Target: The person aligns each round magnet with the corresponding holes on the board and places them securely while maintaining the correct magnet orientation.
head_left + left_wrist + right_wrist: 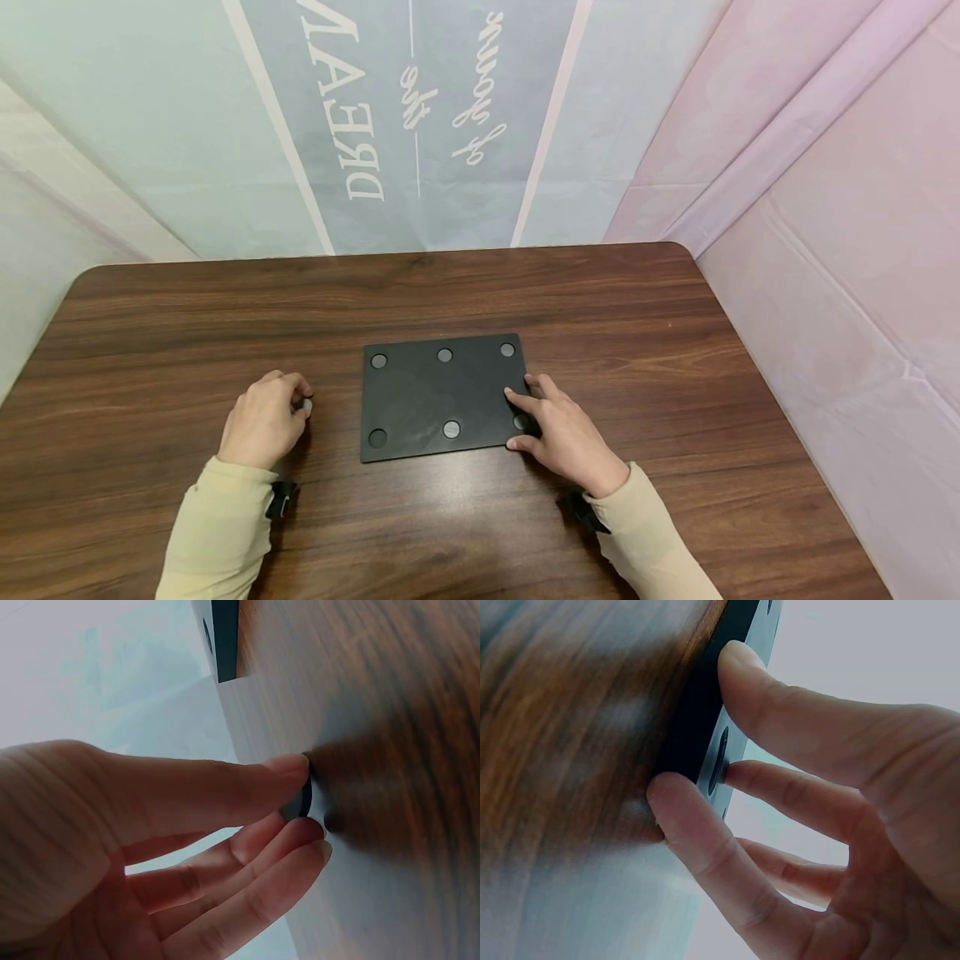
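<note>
Left of the board, my left hand (262, 421) pinches a small round disc (306, 405) between thumb and fingers, just above the table. The left wrist view shows the disc (298, 804) edge-on, grey with a dark rim. A flat black rectangular board (435, 392) has two rows of round spots; most look grey, while the near left spot (377, 438) is darker. My right hand (558, 429) rests on the board's right end, fingers spread, thumb against the near edge. It partly covers the near right spot (521, 422). The right wrist view shows fingertips touching the board's side and top.
The board lies on a brown wood-grain table (600, 308) with rounded far corners. A pale cloth backdrop (450, 125) with mirrored lettering hangs behind the table, and a pinkish cloth (847, 250) hangs along the right side. A dark strap (281, 498) circles the left sleeve.
</note>
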{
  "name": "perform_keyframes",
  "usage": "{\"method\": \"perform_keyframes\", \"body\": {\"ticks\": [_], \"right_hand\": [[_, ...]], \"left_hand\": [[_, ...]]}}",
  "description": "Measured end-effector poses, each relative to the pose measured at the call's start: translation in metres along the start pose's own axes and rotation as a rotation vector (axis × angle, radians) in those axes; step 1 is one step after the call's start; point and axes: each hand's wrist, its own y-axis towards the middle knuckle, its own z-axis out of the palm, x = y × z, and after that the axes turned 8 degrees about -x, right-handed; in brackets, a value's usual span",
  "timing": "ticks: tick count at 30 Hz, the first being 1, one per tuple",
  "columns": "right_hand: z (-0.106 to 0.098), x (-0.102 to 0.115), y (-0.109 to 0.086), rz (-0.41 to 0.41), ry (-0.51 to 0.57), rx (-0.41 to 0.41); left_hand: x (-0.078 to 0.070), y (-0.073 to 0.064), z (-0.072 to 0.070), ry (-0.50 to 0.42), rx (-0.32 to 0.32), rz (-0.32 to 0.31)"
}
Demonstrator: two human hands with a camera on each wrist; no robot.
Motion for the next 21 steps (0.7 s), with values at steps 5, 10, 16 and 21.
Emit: {"method": "perform_keyframes", "body": {"ticks": [5, 10, 16, 21], "right_hand": [[-0.0002, 0.0005, 0.0001, 0.006, 0.0, 0.005], [-0.0003, 0.0009, -0.0001, 0.008, -0.004, 0.005], [-0.0001, 0.001, 0.0, 0.01, -0.006, 0.003], [-0.0002, 0.0011, 0.0003, 0.009, -0.006, 0.001]], "left_hand": [[-0.0005, 0.0013, 0.0008, -0.01, 0.02, -0.005], [-0.0019, 0.0003, 0.0011, -0.015, 0.017, 0.004], [-0.0032, -0.0007, 0.0028, -0.013, 0.02, 0.007], [-0.0042, -0.0013, 0.0039, -0.016, 0.028, 0.011]]}}
